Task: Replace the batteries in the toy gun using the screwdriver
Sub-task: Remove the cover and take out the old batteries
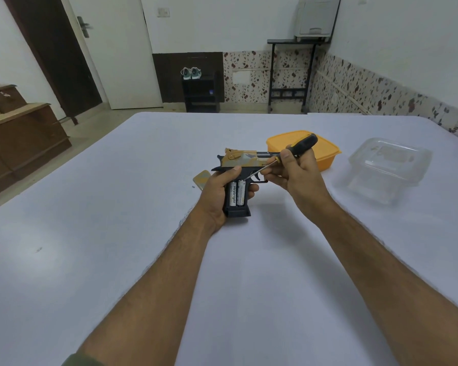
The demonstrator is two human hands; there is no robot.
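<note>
While left hand (217,196) grips toy gun (242,165), right hand (294,170) pinches screwdriver (299,146), tip at batteries (237,192).

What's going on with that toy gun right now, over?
Left hand grips toy gun, grip open, two batteries still seated. Right hand holds screwdriver, tip at battery top. Nothing blocking.
</note>
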